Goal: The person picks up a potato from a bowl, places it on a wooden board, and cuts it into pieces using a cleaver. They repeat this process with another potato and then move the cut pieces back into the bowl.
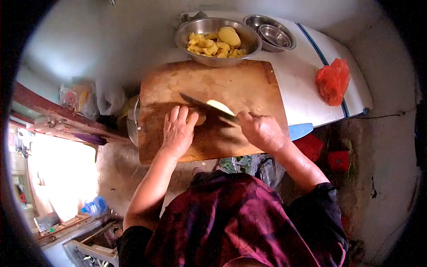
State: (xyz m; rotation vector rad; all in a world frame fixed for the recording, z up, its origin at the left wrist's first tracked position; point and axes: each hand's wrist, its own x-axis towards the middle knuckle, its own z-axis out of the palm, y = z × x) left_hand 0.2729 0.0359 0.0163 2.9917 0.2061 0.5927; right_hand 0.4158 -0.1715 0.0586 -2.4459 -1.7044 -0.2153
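Observation:
My right hand (262, 131) is closed round the handle of a kitchen knife (200, 103), whose dark blade points left across the wooden cutting board (249, 80). Just beyond the blade lies a pale cut piece of peeled potato (220, 106). My left hand (179, 131) rests on the board to the left of the knife, fingers bent, against a shadowed potato piece (202, 119) that is partly hidden. At the board's far edge, a steel bowl (180, 42) holds potato chunks (207, 44) and a whole peeled potato (229, 36).
Two nested steel bowls (289, 43) stand at the back right. A red plastic bag (332, 82) sits on the white surface (298, 89) to the right. Something blue (300, 131) sticks out beside the board. Bagged greens (238, 163) are below its near edge.

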